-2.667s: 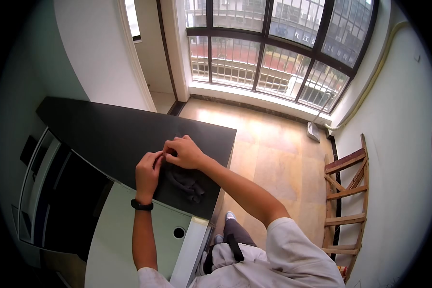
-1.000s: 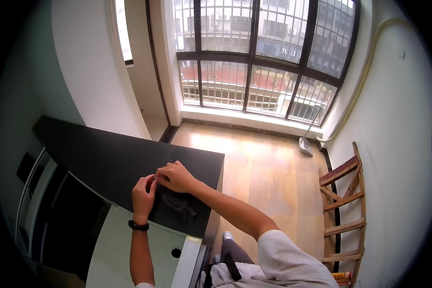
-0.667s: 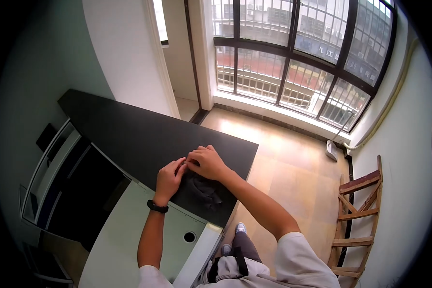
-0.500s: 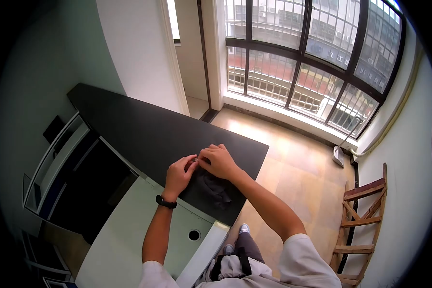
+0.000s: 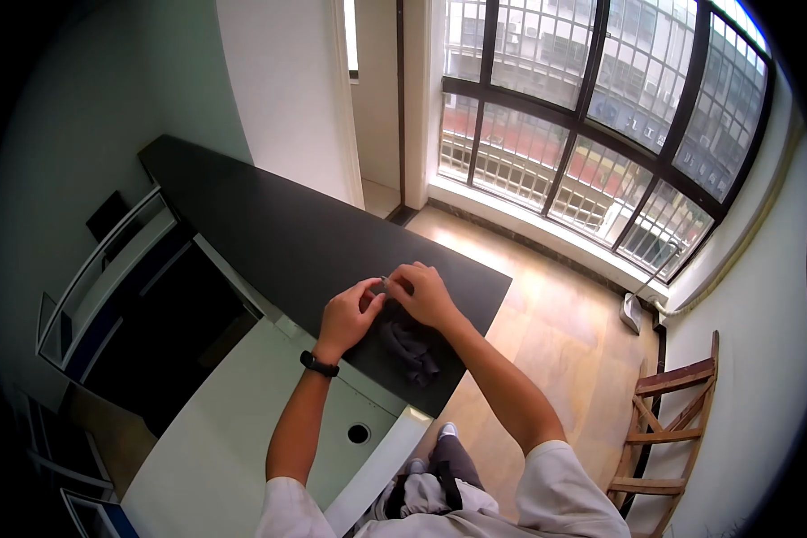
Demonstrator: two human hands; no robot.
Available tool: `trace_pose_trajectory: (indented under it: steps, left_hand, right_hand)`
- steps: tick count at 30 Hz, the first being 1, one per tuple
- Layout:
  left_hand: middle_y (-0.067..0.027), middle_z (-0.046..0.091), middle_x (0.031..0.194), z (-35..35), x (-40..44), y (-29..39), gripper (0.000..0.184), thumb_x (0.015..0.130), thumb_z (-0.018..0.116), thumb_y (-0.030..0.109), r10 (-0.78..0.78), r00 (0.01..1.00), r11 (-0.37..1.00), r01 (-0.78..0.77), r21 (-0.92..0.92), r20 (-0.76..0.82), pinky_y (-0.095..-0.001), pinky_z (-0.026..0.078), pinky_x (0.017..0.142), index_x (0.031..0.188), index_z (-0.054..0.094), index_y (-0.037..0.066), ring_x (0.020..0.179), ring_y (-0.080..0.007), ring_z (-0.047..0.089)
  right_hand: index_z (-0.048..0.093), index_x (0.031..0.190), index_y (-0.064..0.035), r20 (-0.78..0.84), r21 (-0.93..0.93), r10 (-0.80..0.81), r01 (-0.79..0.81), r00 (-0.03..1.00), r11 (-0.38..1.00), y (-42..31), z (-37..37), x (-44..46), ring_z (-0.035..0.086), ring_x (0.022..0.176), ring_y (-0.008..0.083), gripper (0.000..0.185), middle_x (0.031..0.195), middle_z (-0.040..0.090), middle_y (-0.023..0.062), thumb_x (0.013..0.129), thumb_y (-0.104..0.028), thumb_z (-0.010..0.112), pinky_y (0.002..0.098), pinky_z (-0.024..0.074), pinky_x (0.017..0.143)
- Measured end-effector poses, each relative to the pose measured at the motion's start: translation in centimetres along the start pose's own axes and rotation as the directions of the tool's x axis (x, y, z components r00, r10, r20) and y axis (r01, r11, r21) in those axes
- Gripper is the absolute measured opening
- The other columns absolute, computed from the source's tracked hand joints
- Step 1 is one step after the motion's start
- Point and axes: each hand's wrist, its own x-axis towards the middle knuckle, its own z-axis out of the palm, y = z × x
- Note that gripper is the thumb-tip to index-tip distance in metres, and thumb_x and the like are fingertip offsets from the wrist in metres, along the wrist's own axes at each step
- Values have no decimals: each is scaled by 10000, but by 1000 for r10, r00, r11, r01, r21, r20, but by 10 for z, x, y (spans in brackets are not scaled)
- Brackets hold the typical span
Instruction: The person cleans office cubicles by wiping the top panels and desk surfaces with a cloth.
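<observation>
My left hand (image 5: 351, 316), with a black band on its wrist, is pinched above the dark countertop (image 5: 282, 224). Its fingertips meet those of my right hand (image 5: 420, 291) around something small that I cannot make out. The fingers of my right hand are curled and closed at the same spot. Just below the hands, a crumpled dark cloth (image 5: 408, 351) lies on the countertop near its right end.
A pale green lower surface (image 5: 269, 403) with a round hole adjoins the countertop. Barred windows (image 5: 592, 108) stand beyond the tiled floor (image 5: 547, 341). A dustpan (image 5: 631, 313) and a wooden ladder (image 5: 668, 437) are at the right wall. Glass-fronted shelving is at the left.
The view has swung, so the countertop and hands appear farther right than before. Both hands stay together over the countertop, fingertips slightly shifted. The cloth stays beside them.
</observation>
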Motion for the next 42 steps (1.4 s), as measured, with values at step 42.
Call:
trace_pose_trajectory:
  steps: [42]
  left_hand:
    - [-87, 670, 743, 21, 4, -26, 223, 888, 581, 277, -45, 997, 976, 32, -214, -60, -328, 510, 636, 1014, 658, 112, 692, -223, 661]
  right_hand:
    - [469, 920, -27, -22, 657, 253, -177, 967, 733, 41, -5, -5, 625, 732, 161, 141, 769, 615, 89, 798, 34, 502, 251, 486, 698]
